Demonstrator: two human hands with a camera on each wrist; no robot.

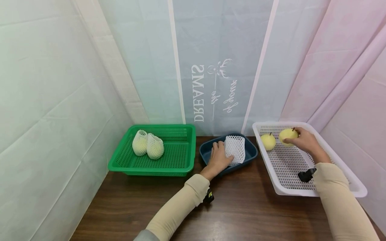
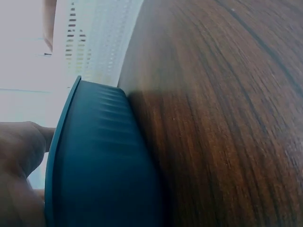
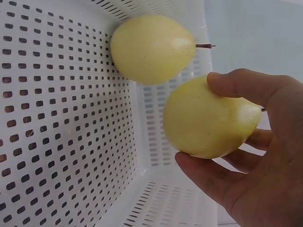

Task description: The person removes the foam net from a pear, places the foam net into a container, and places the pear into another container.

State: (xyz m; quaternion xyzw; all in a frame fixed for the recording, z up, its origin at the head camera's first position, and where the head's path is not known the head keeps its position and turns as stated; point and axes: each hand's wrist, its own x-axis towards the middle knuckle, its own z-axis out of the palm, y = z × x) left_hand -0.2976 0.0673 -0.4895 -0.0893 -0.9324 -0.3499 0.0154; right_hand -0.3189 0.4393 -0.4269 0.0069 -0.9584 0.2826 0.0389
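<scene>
My right hand (image 1: pixel 306 140) holds a yellow pear (image 3: pixel 210 118) above the white basket, thumb on one side and fingers on the other. Beside it, a second yellow pear (image 3: pixel 154 49) sits against the basket's wall, its stem showing. In the head view my left hand (image 1: pixel 218 159) reaches into the small blue tray (image 1: pixel 253 155), thumb and index finger apart. A white foam net sleeve (image 1: pixel 236 149) lies there, touched by the thumb. From the left wrist, the tray's side (image 2: pixel 99 161) hides most of the fingers.
At the left stands a green basket (image 1: pixel 169 174) with two net-wrapped pears (image 1: pixel 147 144) in it. The white basket (image 1: pixel 272 174) is at the right. All three containers rest on a dark wooden table (image 1: pixel 235 214) against a curtain (image 1: pixel 220 40).
</scene>
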